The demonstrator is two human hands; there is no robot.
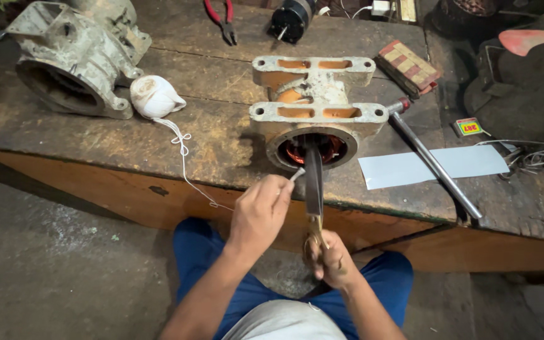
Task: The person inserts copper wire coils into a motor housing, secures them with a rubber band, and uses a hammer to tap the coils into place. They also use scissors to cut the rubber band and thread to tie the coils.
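Copper windings show inside the bore of the grey motor housing (318, 113), which sits at the near edge of the wooden counter (96, 138). Right hand (334, 259) is closed on the handle of a long flat blade (313, 179) whose tip reaches into the bore. Left hand (260, 211) pinches a small white strip (296, 174) just beside the blade. A steel rod (432, 160) lies across a white sheet (436, 166) to the right; a white twine ball (153, 96) lies left.

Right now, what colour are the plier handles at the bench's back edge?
Red, in the head view: pliers.
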